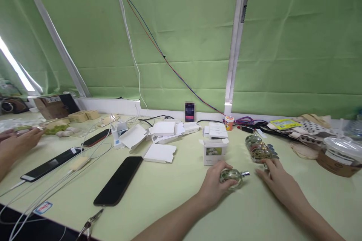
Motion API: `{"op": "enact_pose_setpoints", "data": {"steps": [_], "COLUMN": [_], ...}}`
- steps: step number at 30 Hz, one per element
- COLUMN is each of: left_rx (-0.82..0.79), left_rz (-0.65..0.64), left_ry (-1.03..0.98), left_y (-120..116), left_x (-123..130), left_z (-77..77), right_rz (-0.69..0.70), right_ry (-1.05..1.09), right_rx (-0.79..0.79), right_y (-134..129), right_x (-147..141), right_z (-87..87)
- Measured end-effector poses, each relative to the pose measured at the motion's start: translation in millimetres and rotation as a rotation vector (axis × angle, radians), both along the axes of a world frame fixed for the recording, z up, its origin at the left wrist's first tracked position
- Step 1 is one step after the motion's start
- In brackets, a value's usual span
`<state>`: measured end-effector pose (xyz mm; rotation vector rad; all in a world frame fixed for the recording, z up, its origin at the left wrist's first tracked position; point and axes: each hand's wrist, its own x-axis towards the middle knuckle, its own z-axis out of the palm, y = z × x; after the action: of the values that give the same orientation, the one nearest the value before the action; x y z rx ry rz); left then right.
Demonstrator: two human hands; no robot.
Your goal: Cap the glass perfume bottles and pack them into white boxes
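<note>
My left hand (216, 180) is closed round a round green glass bottle (233, 178), which lies on its side with its silver neck pointing right. Just to the right, my right hand (271, 175) has its thumb and fingers pinched near the front end of a row of similar round glass items (258, 148); whatever it holds is mostly hidden by the fingers. Behind my left hand stands a small white box (214, 153) with its top flaps open and a picture on its front. Small dark discs (273, 150) lie right of the row.
Flattened white cartons (160, 153) lie mid-table, with more white boxes (216, 131) behind. Phones (118, 181) and cables are on the left, pliers (89, 224) at the front edge. Another person's hands (24, 139) are far left. A lidded plastic cup (341, 156) stands right.
</note>
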<state>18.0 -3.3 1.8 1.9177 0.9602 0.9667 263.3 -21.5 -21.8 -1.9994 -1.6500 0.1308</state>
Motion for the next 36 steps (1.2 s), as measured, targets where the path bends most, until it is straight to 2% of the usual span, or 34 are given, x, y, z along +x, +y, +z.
{"op": "enact_pose_setpoints", "data": {"steps": [4,9,12,18,24,30,36], "left_rx": [0.018,0.026,0.021,0.030,0.020,0.018,0.026], "left_rz": [-0.010,-0.010,-0.004,-0.012,-0.006,-0.007,-0.005], "left_ry": [-0.005,0.000,0.005,0.001,0.001,0.009,-0.005], "left_y": [0.5,0.6,0.2,0.0,-0.2,-0.9,-1.0], "left_x": [-1.0,-1.0,-1.0,-1.0,-0.2,-1.0,-0.7], "left_z": [-2.0,-2.3,-1.5,-1.2,-0.7,1.4,1.2], "right_rz": [0.122,0.225,0.239,0.213,0.240,0.344,0.320], "right_ry": [0.081,0.550,0.708,0.872,0.902,0.913,1.036], "right_rx": [0.036,0.108,0.143,0.047,0.102,0.027,0.077], "right_y": [1.0,0.1,-1.4,-5.6,-3.4,-2.5,-5.3], "right_x": [-0.9,-11.2,-15.1,-16.0,-17.5,-18.0,-20.4], "right_z": [-4.3,7.6,11.8,15.8,14.4,11.9,14.1]}}
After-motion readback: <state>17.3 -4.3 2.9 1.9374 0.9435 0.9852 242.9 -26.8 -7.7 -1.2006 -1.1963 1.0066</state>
